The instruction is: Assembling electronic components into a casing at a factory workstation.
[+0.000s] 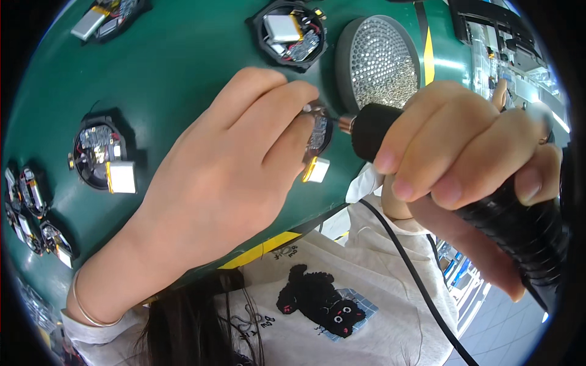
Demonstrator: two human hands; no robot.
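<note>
My right hand (467,143) is wrapped round a black electric screwdriver (373,129), its metal tip pointing left. Closed fingers of my left hand (226,149) grip a small round electronic device (318,135) at the tip. Most of that device is hidden behind the fingers; part of its circuit board shows. A small silver battery (316,169) with a yellow edge hangs out below it. The screwdriver's tip meets the device beside my left fingertips; whether it sits on a screw I cannot tell. Just beyond is a grey round dish (347,67) holding many tiny screws.
Other open round devices with batteries lie on the green mat: one at the far middle (290,33), one at left (97,152), another at the far left (110,19). Several smaller assemblies (33,195) cluster at the left edge. A black cable (403,262) hangs over my lap.
</note>
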